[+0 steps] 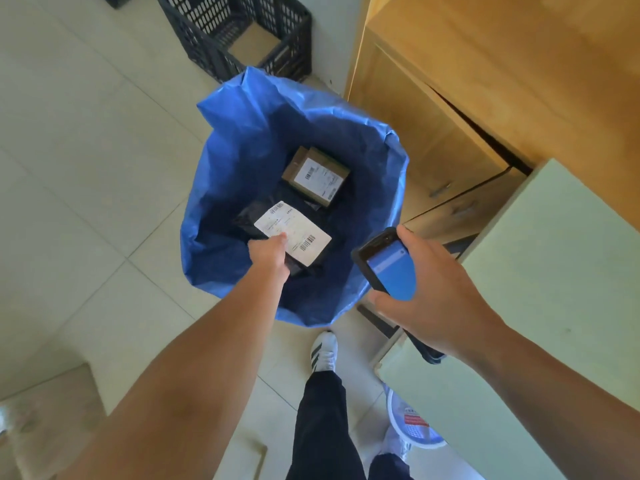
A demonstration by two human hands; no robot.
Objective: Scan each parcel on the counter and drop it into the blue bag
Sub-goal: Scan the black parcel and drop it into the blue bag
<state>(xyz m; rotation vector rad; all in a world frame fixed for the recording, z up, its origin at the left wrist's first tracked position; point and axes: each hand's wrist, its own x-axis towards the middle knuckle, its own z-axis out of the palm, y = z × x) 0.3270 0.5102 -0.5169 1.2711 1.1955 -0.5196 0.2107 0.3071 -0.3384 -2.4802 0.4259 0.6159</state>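
A big blue bag [242, 140] stands open on the tiled floor, below me. My left hand [270, 252] reaches into its mouth and grips a black parcel [294, 233] with a white barcode label, held over the bag's inside. Deeper in the bag lies a brown cardboard parcel [317, 174] with a white label, and dark parcels lie around it. My right hand [436, 292] holds a black handheld scanner [386, 263] with a lit blue screen, just right of the bag's rim.
A pale green counter [554, 306] runs along the right. Wooden cabinets [450, 116] with drawers stand behind the bag. A black plastic crate [242, 32] sits on the floor at the top. My shoe [323, 351] is close to the bag.
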